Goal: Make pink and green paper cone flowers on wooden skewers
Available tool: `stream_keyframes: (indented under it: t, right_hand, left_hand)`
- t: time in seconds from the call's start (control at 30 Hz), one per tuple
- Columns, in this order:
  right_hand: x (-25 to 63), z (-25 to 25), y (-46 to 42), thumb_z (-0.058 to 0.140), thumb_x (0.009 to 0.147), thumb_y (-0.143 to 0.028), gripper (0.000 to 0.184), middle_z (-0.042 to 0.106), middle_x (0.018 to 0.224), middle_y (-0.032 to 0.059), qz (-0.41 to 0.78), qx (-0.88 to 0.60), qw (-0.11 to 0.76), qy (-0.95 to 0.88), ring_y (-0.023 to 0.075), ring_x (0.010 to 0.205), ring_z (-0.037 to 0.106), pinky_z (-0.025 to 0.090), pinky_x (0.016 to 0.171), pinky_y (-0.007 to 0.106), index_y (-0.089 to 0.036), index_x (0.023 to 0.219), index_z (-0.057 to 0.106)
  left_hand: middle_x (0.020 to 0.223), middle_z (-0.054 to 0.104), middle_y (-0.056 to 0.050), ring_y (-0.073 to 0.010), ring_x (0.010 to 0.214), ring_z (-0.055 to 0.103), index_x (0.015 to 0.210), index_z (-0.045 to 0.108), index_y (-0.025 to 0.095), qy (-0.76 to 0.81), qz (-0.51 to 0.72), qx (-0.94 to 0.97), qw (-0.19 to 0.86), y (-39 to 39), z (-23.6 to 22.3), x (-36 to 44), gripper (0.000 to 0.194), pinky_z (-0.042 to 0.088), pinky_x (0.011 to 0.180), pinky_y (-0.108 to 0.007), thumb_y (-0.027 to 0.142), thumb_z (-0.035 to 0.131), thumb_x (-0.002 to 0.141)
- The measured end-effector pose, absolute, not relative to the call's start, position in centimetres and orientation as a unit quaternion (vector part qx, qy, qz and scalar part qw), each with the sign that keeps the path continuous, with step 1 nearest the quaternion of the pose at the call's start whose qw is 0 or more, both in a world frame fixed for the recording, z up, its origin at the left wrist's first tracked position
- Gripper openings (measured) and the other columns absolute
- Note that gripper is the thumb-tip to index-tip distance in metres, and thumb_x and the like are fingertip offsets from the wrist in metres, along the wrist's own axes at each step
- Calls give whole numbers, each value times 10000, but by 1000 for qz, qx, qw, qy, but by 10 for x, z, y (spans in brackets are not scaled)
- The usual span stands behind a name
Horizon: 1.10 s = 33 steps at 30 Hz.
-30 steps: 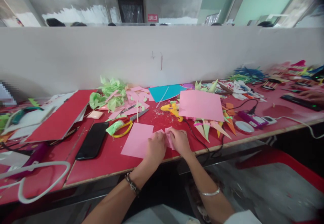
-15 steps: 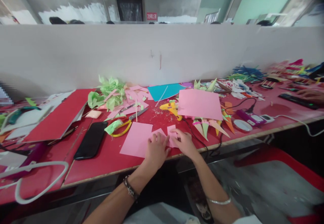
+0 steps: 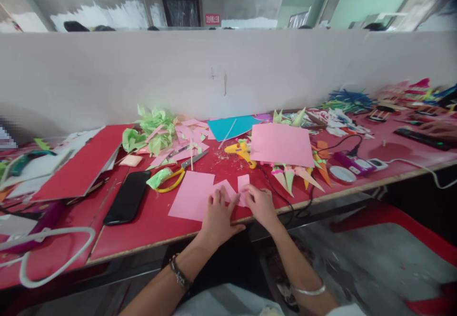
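Observation:
My left hand (image 3: 218, 216) lies with fingers spread over the right edge of a larger pink paper sheet (image 3: 191, 194) and a pointed pink paper piece (image 3: 227, 190). Its thumb stretches toward the table's front edge. Close to its right, my right hand (image 3: 262, 206) has curled fingers closed on a small pink paper strip (image 3: 243, 181), whose upper end stands out past the fingertips. The strip's lower part is partly hidden by my fingers. Left of the sheet are yellow-handled scissors (image 3: 174, 181), with a crumpled green paper scrap at the handles.
A black phone (image 3: 127, 198) lies left. Behind my hands are a yellow glue gun (image 3: 241, 152) and a pink sheet (image 3: 282, 144) resting over paper cones (image 3: 289, 178). Cables run right toward a purple power strip (image 3: 355, 163). Another person's hand (image 3: 441, 129) is at far right.
My left hand has turned slightly, its thumb spreading away from the fingers. My right fingers have shifted a little down the strip, so more of its upper end shows. The view has tilted slightly.

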State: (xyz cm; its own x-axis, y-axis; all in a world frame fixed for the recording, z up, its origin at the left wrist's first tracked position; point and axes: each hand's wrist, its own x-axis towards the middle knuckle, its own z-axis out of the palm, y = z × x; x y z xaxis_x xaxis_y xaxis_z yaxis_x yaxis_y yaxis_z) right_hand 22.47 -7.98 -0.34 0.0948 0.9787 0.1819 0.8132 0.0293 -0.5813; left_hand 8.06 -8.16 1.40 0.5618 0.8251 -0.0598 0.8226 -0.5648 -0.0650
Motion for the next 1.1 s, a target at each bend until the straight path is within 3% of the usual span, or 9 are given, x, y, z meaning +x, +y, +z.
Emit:
stream_keyframes:
  t: [0.13,0.4,1.1]
  right_hand:
    - [225,-3,-81,371,812,-167,240,680,746,8,135,-676,285,-666,148,687,591,285,831,318,-209,875,599]
    - [234,-4,-83,379,791,-139,236,669,774,29,120,-666,288,-677,168,696,575,363,704,262,-188,843,604]
    - [246,-4,-100,350,798,-144,256,660,751,39,69,-712,255,-651,192,705,596,387,634,266,-196,843,597]
  left_hand:
    - [1387,221,-210,-413,1251,189,1353,172,258,-470,64,-880,12,-82,8,81,957,238,942,-493,648,568,574]
    - [1396,186,-220,-423,1253,176,1354,137,273,-468,91,-879,23,-81,11,83,1026,232,945,-500,581,656,525]
    - [1406,192,-175,-414,1255,176,1338,190,324,-463,56,-884,-24,-78,13,79,994,252,944,-491,489,716,511]
